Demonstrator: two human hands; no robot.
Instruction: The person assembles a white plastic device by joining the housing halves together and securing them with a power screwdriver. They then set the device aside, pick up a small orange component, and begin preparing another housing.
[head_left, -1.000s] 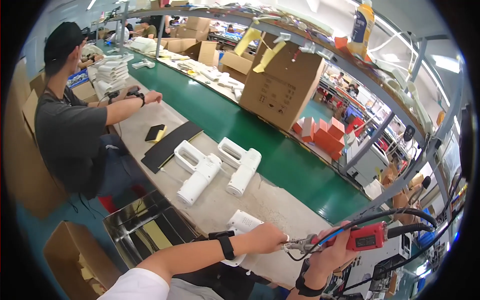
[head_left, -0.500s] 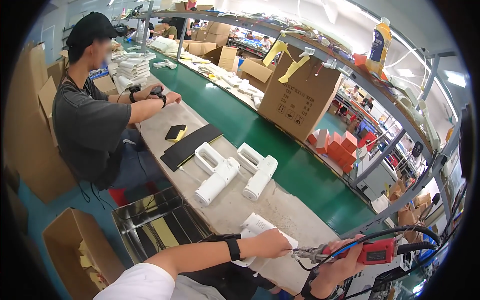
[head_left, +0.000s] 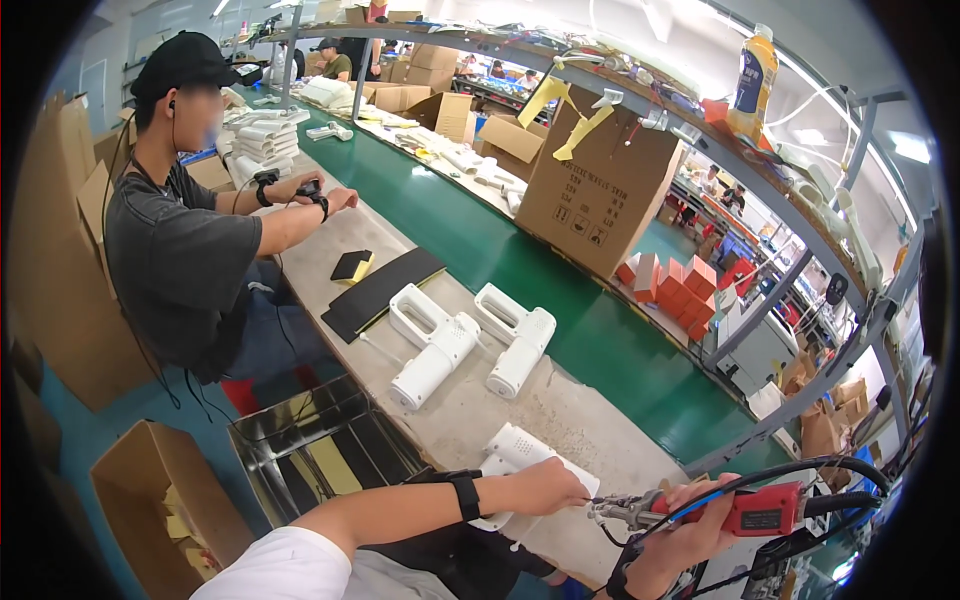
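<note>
A white plastic appliance housing with vent holes lies at the near edge of the bench. Over it reaches my left hand, its fingers closed together at the housing's right end; whatever the fingertips pinch is too small or hidden. My right hand grips a red power screwdriver with a metal nose and trailing hoses. The nose points left, close to my left fingertips. Farther up the bench lie two more white housings with loop handles.
A black foam strip and a sponge block lie beyond the housings. At the left sits a co-worker. A black bin and a cardboard box stand below. A green belt runs alongside, under a loaded shelf.
The screwdriver and my right hand have shifted slightly right and down. My left hand stays nearly in place on the housing. The co-worker's head and hands have moved a little.
</note>
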